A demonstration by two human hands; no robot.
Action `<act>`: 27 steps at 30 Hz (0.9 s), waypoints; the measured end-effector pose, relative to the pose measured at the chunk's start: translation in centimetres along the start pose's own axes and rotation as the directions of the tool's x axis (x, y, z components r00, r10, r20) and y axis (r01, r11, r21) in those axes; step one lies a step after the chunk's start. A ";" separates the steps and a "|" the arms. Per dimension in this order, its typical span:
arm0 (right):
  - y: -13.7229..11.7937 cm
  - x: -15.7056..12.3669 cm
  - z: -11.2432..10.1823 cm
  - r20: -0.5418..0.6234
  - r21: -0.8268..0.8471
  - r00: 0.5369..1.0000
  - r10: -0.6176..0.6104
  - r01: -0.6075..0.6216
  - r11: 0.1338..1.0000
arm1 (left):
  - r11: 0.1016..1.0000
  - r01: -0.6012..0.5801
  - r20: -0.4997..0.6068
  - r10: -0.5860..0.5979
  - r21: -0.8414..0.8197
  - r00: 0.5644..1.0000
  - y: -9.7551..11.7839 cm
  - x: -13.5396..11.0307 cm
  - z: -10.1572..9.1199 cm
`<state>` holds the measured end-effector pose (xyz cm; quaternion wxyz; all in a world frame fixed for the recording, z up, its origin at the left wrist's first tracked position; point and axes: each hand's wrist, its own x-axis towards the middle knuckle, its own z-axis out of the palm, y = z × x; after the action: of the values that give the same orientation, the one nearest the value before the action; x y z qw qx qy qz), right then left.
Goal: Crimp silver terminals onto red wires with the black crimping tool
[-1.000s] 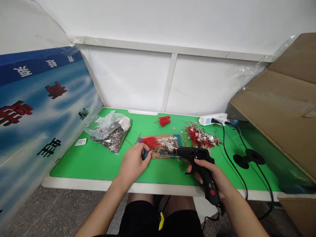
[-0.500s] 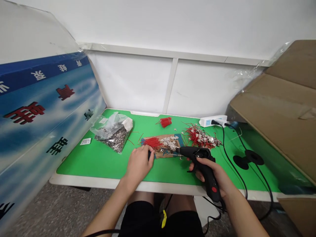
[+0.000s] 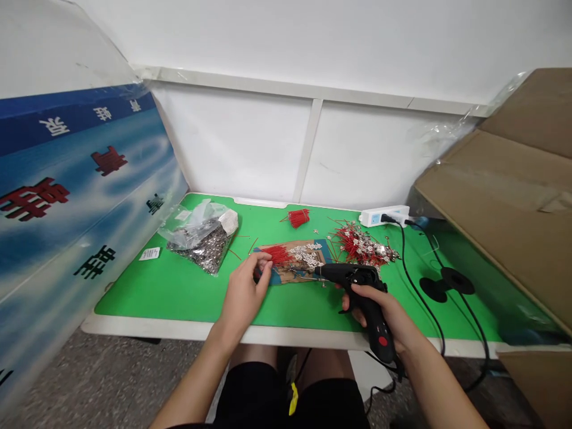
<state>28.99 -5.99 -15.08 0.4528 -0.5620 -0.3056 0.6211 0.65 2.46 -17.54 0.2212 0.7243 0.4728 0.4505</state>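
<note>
My right hand (image 3: 388, 313) is wrapped round the grip of a black soldering gun (image 3: 361, 295), whose tip points left at a cardboard piece (image 3: 297, 263) on the green mat (image 3: 179, 286). Red wires (image 3: 277, 254) and small metal terminals (image 3: 307, 255) lie on that cardboard. My left hand (image 3: 245, 290) rests at the cardboard's left end. Its fingers are pinched at the near ends of the red wires, and what they hold is too small to make out.
A plastic bag of metal parts (image 3: 203, 237) lies at the left. A red wire bundle (image 3: 298, 217) sits at the back, beside a heap of wired terminals (image 3: 363, 244). A white power strip (image 3: 385, 215), black cables (image 3: 424, 310) and a black round stand (image 3: 447, 282) are at the right. A cardboard box (image 3: 509, 190) overhangs there.
My left hand has shifted slightly up toward the red wires, its fingers now at their ends. The soldering gun stays in place with only small camera movement.
</note>
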 end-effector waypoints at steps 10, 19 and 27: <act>0.0 0.3 -0.3 0.035 0.036 0.999 0.028 -0.030 0.999 | 0.997 -0.017 -0.021 0.019 0.069 1.000 0.1 0.0 0.2; -0.3 0.3 -0.1 0.039 0.026 0.998 0.041 -0.042 0.999 | 0.975 0.008 0.032 -0.016 0.224 0.999 0.1 0.0 0.5; -0.3 0.2 -0.1 0.048 0.022 0.998 0.049 -0.050 0.998 | 0.977 0.025 0.026 -0.031 0.212 0.999 0.0 0.1 0.4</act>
<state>29.14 -5.65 -14.89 0.4366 -0.5493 -0.2948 0.6487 1.04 2.54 -17.70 0.1562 0.7435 0.5250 0.3837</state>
